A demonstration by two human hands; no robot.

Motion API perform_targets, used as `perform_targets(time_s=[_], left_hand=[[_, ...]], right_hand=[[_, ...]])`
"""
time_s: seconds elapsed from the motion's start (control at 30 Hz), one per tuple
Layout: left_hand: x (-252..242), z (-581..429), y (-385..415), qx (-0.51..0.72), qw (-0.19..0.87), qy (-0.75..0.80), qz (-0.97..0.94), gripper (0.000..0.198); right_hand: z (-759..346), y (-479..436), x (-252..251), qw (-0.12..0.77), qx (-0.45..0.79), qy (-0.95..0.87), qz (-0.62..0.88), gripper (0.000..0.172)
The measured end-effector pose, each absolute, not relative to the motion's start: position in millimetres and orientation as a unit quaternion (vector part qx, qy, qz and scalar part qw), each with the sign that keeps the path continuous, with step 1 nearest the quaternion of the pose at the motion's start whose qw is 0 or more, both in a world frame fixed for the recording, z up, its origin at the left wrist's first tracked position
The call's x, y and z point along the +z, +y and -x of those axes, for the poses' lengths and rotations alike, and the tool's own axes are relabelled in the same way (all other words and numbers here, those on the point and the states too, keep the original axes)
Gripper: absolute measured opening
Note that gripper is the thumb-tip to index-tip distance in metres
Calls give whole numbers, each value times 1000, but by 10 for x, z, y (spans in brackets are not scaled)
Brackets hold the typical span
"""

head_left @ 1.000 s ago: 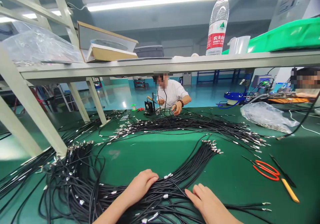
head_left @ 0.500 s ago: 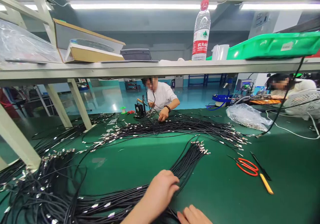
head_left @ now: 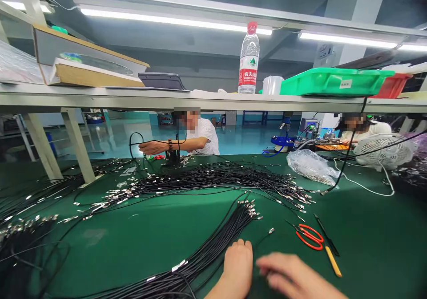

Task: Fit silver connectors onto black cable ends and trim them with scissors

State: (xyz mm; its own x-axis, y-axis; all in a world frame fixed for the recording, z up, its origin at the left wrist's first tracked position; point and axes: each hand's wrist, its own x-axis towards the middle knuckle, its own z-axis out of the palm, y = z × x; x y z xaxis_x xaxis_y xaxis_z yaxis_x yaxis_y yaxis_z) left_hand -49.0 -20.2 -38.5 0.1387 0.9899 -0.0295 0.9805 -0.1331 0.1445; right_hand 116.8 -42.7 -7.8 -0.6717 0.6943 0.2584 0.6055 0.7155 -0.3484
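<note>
A long bundle of black cables [head_left: 213, 245] with metal end terminals runs diagonally across the green mat [head_left: 140, 232] toward me. My left hand [head_left: 237, 268] rests on the bundle's near end, fingers curled down over the cables. My right hand [head_left: 289, 274] is just to its right, low over the mat and smeared by motion, fingers pointing left. One single cable [head_left: 267, 234] lies apart from the bundle, its tip just above the gap between my hands.
Red-handled scissors [head_left: 310, 236] and a yellow-handled tool [head_left: 330, 252] lie right of my hands. More cable piles [head_left: 213, 179] spread across the table. A plastic bag [head_left: 310, 165] and a fan [head_left: 383, 150] sit at the right. A co-worker [head_left: 196, 139] works opposite, under a shelf [head_left: 200, 98].
The view has swung right and up. My left hand slid right along the bundle toward its near end. My right hand came up beside it, and one cable now lies apart from the bundle.
</note>
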Motion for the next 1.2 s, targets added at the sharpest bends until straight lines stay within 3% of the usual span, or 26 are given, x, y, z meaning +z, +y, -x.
perform_targets(time_s=[0.07,0.13,0.2,0.37,0.77,0.93,1.2], left_hand=[[-407,478,-208,36,70,652,-754,37],[-417,484,-218,33,74,650,-756,36],[-414,500,-225,34,83,648,-756,34],[-386,432,-157,122,155,622,-758,21],[-472,7,149,403,431,480,-649,19],[-424,34,164,416,576,433,-554,18],[-376,38,134,413,635,415,-503,16]], right_hand=[[-1397,-55,-75,244,220,-819,471,34],[-1575,248,-178,305,238,-753,533,34],[-1662,433,-353,312,252,-735,547,32],[-1617,510,-641,319,289,-729,532,27],[-1617,339,-357,346,395,-706,474,27],[-1609,303,-329,350,371,-727,461,37],[-1611,271,-343,352,360,-736,453,35]])
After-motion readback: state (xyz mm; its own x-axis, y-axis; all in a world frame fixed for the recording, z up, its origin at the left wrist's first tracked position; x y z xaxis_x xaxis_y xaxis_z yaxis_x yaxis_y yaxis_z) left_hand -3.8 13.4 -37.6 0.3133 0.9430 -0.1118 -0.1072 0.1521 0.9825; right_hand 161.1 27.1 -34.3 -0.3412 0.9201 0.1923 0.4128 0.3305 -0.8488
